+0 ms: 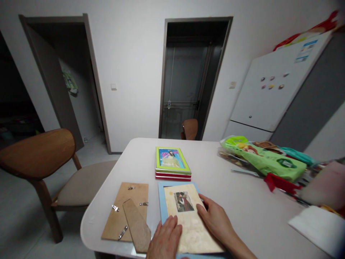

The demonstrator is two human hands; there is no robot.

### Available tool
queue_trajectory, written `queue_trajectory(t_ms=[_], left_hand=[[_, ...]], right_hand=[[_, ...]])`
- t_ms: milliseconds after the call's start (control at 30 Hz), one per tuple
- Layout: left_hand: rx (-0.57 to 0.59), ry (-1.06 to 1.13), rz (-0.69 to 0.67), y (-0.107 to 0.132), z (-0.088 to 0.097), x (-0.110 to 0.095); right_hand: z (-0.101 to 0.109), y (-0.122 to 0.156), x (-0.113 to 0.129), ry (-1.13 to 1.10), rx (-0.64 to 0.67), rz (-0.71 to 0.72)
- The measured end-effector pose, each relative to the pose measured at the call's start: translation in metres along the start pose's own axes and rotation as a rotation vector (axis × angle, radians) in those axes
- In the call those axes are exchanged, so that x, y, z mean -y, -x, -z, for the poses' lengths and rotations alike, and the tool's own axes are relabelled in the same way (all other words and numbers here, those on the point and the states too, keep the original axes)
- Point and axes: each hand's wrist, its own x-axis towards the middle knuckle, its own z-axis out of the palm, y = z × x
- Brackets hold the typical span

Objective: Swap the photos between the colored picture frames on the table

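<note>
A light blue picture frame [161, 201] lies face down on the white table [237, 201] in front of me. A cream paper sheet with a small photo [185, 212] rests inside it. My left hand [165, 239] lies flat on the sheet's near left corner, fingers spread. The fingertips of my right hand [215, 220] press on the sheet's right edge, stretched out. Left of the frame lies a brown backing board with metal clips and a stand [126, 212].
A stack of framed pictures [171, 162], green on top and red beneath, sits further back. Snack bags [264, 158] and clutter fill the right side. A wooden chair [51, 169] stands at the left, a white fridge [275, 90] at the right, with two dark doorways behind.
</note>
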Motion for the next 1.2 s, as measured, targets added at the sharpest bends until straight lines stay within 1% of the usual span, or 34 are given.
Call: queue_trajectory(t_ms=[33, 100, 167, 233, 333, 367, 433, 500, 567, 700, 833, 933, 1000, 1067, 1133, 1200], left_hand=[[-0.006, -0.006, -0.007, 0.000, -0.003, 0.002], [-0.011, -0.027, -0.008, 0.000, -0.009, 0.008], [-0.010, -0.051, -0.005, 0.001, -0.014, 0.011], [-0.042, -0.057, -0.010, 0.002, -0.015, 0.013], [-0.080, -0.043, -0.022, 0.005, -0.013, 0.012], [-0.073, -0.040, -0.022, 0.005, -0.011, 0.011], [-0.032, -0.043, -0.020, 0.005, -0.009, 0.009], [0.007, -0.059, -0.003, 0.004, -0.006, 0.007], [0.039, -0.075, 0.013, 0.003, -0.005, 0.005], [0.110, -0.092, 0.040, 0.001, 0.002, 0.001], [0.179, -0.069, 0.097, -0.003, 0.015, -0.011], [0.205, -0.059, 0.157, -0.009, 0.022, -0.023], [0.195, -0.056, 0.164, -0.011, 0.025, -0.028], [0.184, -0.051, 0.124, -0.007, 0.031, -0.027], [0.144, -0.081, 0.080, 0.007, 0.043, -0.017], [0.046, -0.174, 0.105, 0.030, 0.058, 0.002]], right_hand=[[0.000, -0.001, -0.001, -0.019, -0.008, -0.001], [0.001, -0.002, -0.003, -0.092, -0.014, -0.056], [0.003, -0.003, -0.005, -0.231, 0.006, -0.152], [0.007, -0.003, -0.005, -0.407, 0.053, -0.232], [0.012, -0.003, -0.003, -0.646, 0.141, -0.280], [0.012, -0.003, -0.001, -0.693, 0.160, -0.285], [0.009, -0.004, 0.001, -0.709, 0.171, -0.266], [0.004, -0.006, 0.002, -0.642, 0.159, -0.226], [0.000, -0.007, 0.002, -0.514, 0.130, -0.170], [-0.004, -0.004, 0.002, -0.145, 0.050, -0.010], [-0.009, 0.004, 0.003, 0.267, -0.023, 0.077], [-0.013, 0.005, 0.002, 0.440, -0.076, 0.128], [-0.014, 0.004, 0.001, 0.476, -0.083, 0.144], [-0.013, 0.004, 0.001, 0.446, -0.077, 0.156], [-0.013, 0.007, 0.009, 0.352, -0.057, 0.196], [-0.016, 0.016, 0.027, 0.214, 0.012, 0.275]])
